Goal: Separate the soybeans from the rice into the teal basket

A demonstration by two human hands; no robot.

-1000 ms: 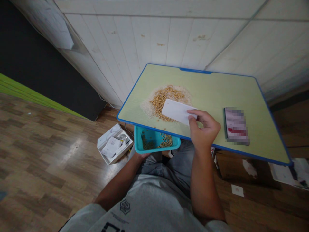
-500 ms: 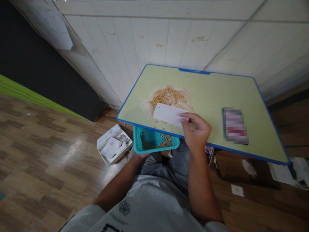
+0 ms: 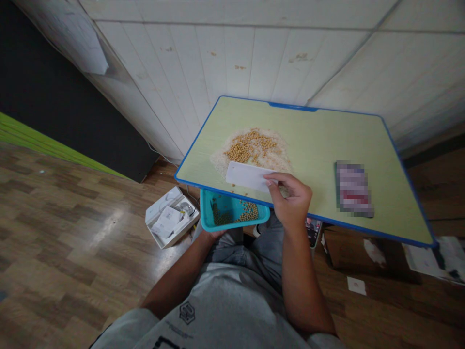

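The right hand (image 3: 290, 203) pinches a white card (image 3: 247, 176) by its right end, fingers (image 3: 273, 180) clamped on it, so the card stands on edge on the tabletop (image 3: 319, 140) and stretches away to the left of the fingers, close to the near blue rim. Just beyond the card lies a pile of yellow beans (image 3: 250, 145) mixed into white rice (image 3: 273, 154). Below the fingers, under the tabletop's edge, the left hand (image 3: 212, 234) holds a teal tray (image 3: 232, 211) from underneath; only a bit of that hand shows, so I cannot tell how its fingers sit. The tray already carries a clutch of yellow beans at its right side and some darker grains at its left, so part of the sorting looks done, while most of the beans are still up in the pile. Well to the right of the fingers lies a phone (image 3: 354, 188), its screen blurred and unreadable. On the floor sits an open white box (image 3: 170, 216). The grey shirt (image 3: 225, 310) bears a small dark emblem and print I cannot read.
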